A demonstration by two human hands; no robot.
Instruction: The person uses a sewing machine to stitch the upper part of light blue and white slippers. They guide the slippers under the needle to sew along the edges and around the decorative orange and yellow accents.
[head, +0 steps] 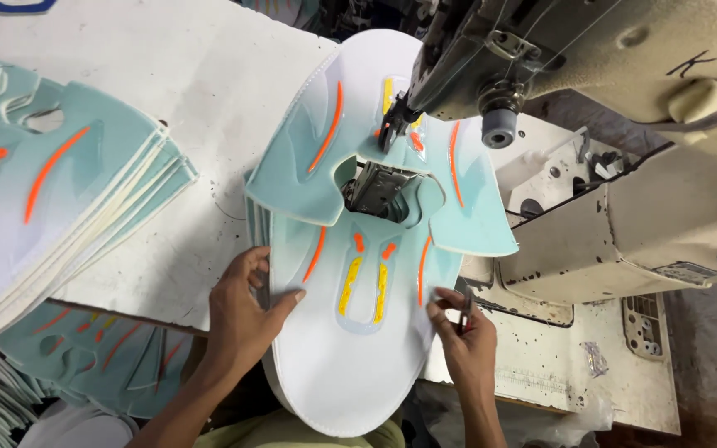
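A mint-and-white shoe upper panel with orange and yellow stripes lies in front of me, over the table's near edge. My left hand grips its left edge, thumb on top. My right hand pinches its right edge and also holds a small dark tool, perhaps a thread snip. A second matching panel lies under the sewing machine's needle and presser foot, its cut-out over the metal plate.
The cream sewing machine fills the right side. A thick stack of matching panels sits on the white table at the left. More panels lie lower down at the bottom left.
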